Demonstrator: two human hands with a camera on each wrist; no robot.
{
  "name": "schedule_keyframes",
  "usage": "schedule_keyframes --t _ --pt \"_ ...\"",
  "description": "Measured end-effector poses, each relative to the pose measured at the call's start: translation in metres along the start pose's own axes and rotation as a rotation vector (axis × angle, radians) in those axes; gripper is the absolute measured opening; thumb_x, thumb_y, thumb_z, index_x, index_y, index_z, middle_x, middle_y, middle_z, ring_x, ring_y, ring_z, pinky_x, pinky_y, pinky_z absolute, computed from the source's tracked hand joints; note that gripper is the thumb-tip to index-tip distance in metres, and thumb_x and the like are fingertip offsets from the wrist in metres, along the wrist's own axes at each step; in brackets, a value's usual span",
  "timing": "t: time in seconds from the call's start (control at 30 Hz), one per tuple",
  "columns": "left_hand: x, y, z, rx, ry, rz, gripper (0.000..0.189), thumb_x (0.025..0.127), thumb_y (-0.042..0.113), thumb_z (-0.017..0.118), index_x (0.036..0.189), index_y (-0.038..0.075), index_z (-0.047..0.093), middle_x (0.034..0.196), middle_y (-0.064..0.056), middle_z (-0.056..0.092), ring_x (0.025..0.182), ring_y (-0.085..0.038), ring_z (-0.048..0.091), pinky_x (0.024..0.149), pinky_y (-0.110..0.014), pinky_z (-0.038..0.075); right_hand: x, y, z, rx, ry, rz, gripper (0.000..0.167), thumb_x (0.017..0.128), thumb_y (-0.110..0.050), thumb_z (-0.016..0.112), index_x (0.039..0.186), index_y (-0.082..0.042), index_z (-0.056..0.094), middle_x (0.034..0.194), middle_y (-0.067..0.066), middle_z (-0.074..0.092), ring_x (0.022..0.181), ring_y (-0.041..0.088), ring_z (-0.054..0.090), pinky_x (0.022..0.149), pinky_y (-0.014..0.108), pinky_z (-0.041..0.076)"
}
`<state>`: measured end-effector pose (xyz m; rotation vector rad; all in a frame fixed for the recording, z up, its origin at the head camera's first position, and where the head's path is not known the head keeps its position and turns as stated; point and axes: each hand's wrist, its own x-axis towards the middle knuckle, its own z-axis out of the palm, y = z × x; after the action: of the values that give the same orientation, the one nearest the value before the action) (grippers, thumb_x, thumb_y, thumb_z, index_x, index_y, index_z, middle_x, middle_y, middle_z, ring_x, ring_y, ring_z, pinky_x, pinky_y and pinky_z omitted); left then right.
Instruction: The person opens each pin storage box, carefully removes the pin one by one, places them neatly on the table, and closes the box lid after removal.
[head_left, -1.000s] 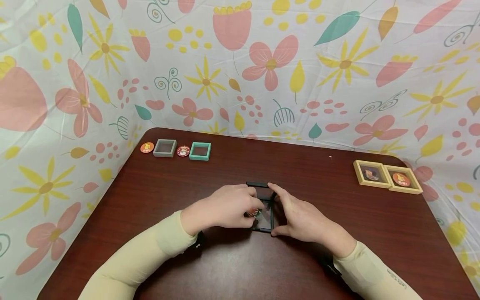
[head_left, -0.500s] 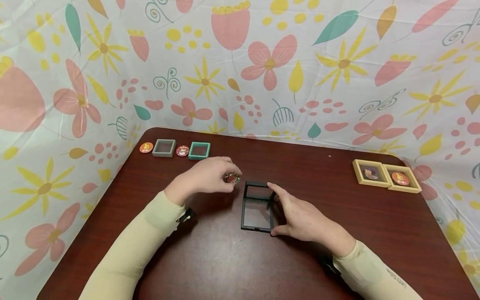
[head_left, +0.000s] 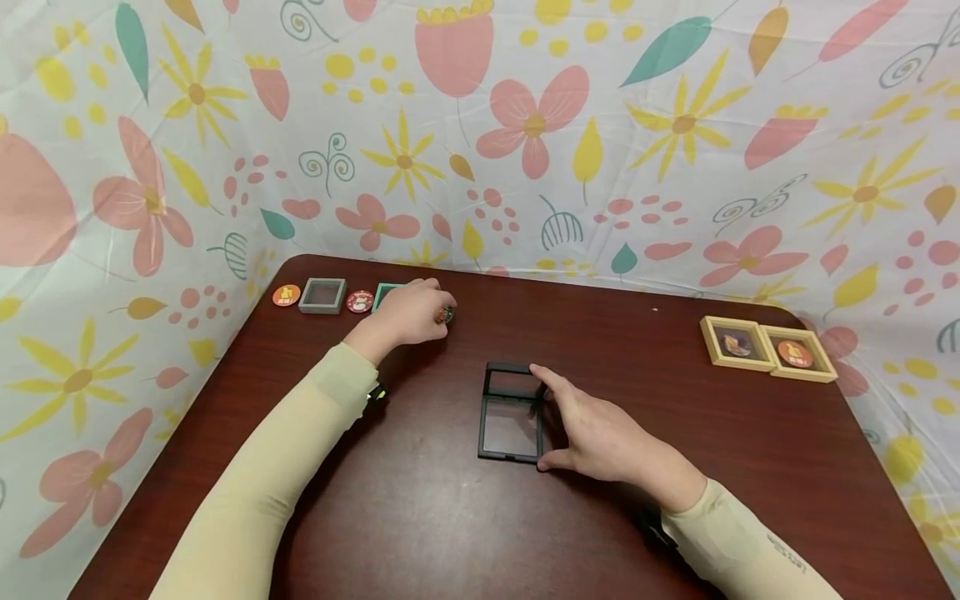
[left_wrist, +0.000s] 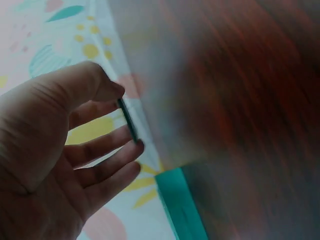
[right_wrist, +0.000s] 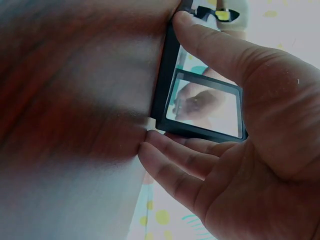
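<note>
In the head view, my left hand (head_left: pixel 408 312) pinches a small round badge (head_left: pixel 447 314) between thumb and fingertips. It is over the teal frame (head_left: pixel 384 292) and partly hides it. The badge shows edge-on as a thin dark disc (left_wrist: pixel 128 120) in the left wrist view, apart from the teal frame's edge (left_wrist: pixel 182 205). A black hinged display frame (head_left: pixel 508 457) with clear panels stands unfolded mid-table. My right hand (head_left: pixel 603 433) holds it from the right, thumb at the near corner and fingers at the far part. The frame's clear panel (right_wrist: pixel 205 102) shows in the right wrist view.
At the back left lie an orange round badge (head_left: pixel 286 295), a grey frame (head_left: pixel 303 307) and a red round badge (head_left: pixel 360 302). Two cream frames (head_left: pixel 712 350) with round badges inside sit side by side at the right. Patterned cloth (head_left: pixel 525 208) walls the table's back and left.
My left hand has lifted the badge away from the black frame and carried it left and back, to the teal frame. The right hand stays on the black frame.
</note>
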<state>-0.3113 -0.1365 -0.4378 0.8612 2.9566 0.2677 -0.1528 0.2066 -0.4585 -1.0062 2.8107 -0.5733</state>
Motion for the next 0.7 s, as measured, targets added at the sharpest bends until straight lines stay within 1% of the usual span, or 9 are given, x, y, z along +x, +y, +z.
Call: schedule_keyframes --t 0.07,0.13,0.27,0.33,0.43,0.57,0.7 --pt "0.005 -0.003 0.002 0.037 0.011 0.004 0.038 0.097 0.020 0.078 0.134 0.013 0.080 0.117 -0.009 0.068 0.107 -0.030 0.063 0.085 -0.046 0.055 0.000 0.000 0.000 0.002 -0.001 0.000 0.135 0.081 -0.041 0.103 0.177 -0.012 0.012 0.145 0.016 0.065 0.118 0.026 0.073 0.090 0.047 0.062" --pt "0.009 -0.007 0.005 0.068 0.018 0.011 0.036 0.097 0.019 0.078 0.132 0.013 0.080 0.116 -0.010 0.069 0.109 -0.031 0.064 0.090 -0.047 0.055 0.000 0.000 0.000 0.004 -0.002 -0.001 0.136 0.080 -0.042 0.103 0.177 -0.012 0.012 0.145 0.016 0.065 0.119 0.026 0.073 0.090 0.047 0.062" --pt "0.014 -0.013 0.008 0.113 0.007 0.009 0.035 0.098 0.019 0.078 0.132 0.011 0.080 0.121 -0.011 0.071 0.115 -0.034 0.066 0.102 -0.049 0.053 0.001 -0.001 -0.002 0.008 0.000 -0.006 0.137 0.079 -0.041 0.104 0.177 -0.010 0.012 0.145 0.016 0.064 0.120 0.026 0.073 0.091 0.047 0.062" --pt "0.014 -0.014 0.008 0.125 0.001 0.004 0.034 0.099 0.020 0.078 0.131 0.011 0.080 0.120 -0.011 0.071 0.115 -0.034 0.065 0.106 -0.050 0.052 0.002 -0.001 -0.001 0.010 -0.002 -0.003 0.137 0.079 -0.042 0.104 0.177 -0.011 0.013 0.146 0.016 0.064 0.120 0.026 0.073 0.092 0.048 0.061" --pt "0.015 -0.014 0.009 0.133 0.001 0.000 0.028 0.100 0.020 0.077 0.127 0.011 0.081 0.115 -0.010 0.069 0.113 -0.034 0.064 0.106 -0.049 0.051 0.002 -0.001 -0.001 0.008 -0.005 0.001 0.137 0.079 -0.042 0.104 0.177 -0.011 0.013 0.146 0.016 0.064 0.121 0.026 0.072 0.093 0.048 0.061" --pt "0.017 -0.015 0.010 0.134 0.001 -0.004 0.020 0.101 0.019 0.076 0.119 0.011 0.080 0.106 -0.008 0.066 0.108 -0.032 0.063 0.102 -0.048 0.051 0.001 -0.001 -0.001 0.005 -0.012 0.009 0.138 0.080 -0.043 0.103 0.177 -0.013 0.011 0.147 0.014 0.064 0.122 0.025 0.072 0.094 0.047 0.061" --pt "0.018 -0.017 0.010 0.126 -0.012 -0.002 0.018 0.103 0.017 0.072 0.118 0.010 0.080 0.104 -0.008 0.066 0.107 -0.032 0.062 0.099 -0.047 0.051 0.001 -0.001 -0.001 0.005 -0.008 0.007 0.138 0.079 -0.043 0.103 0.178 -0.014 0.010 0.146 0.014 0.064 0.121 0.025 0.072 0.093 0.047 0.061"
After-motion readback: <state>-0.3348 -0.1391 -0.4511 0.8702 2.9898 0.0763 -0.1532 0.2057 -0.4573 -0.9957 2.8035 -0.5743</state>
